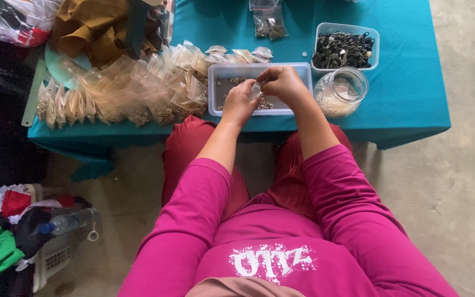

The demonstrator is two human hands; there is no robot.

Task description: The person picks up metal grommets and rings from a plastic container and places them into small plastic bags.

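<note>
My left hand (pixel 238 103) and my right hand (pixel 281 82) meet over a shallow white tray (pixel 215 74) that holds small metal parts. Between the fingertips of both hands is a small clear plastic bag (pixel 255 91). The tray sits near the front edge of a table with a teal cloth (pixel 408 104). What is inside the little bag is too small to tell.
A heap of filled small clear bags (pixel 133 91) lies left of the tray. A clear round jar (pixel 341 91) and a white tub of dark metal pieces (pixel 344 49) stand to the right. Brown fabric (pixel 92 27) is at the back left. Clothes and a bottle (pixel 67 221) lie on the floor at left.
</note>
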